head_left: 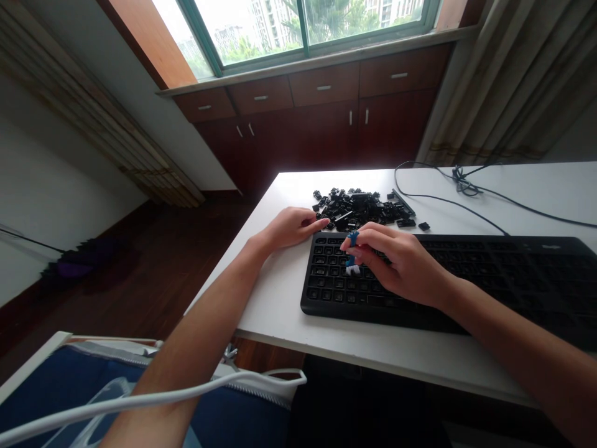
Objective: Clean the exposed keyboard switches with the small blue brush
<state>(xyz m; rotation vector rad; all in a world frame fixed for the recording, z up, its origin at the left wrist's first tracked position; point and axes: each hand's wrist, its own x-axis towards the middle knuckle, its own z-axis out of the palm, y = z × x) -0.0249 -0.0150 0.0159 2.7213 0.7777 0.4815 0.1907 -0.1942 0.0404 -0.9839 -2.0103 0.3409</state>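
A black keyboard with its keycaps off lies on the white table. Over its left part, my right hand is closed on a small blue brush. The brush's white bristles point down at the bare key sockets. My left hand rests on the table beyond the keyboard's upper left corner, open and holding nothing that I can see. Its fingertips reach the near left edge of a heap of loose black keycaps, which lies behind the keyboard.
A black cable runs from the keyboard's back across the table, with a tied bundle. One stray keycap lies right of the heap. Below my left arm, a white tube-like bar crosses a dark blue cloth. Wooden cabinets stand behind.
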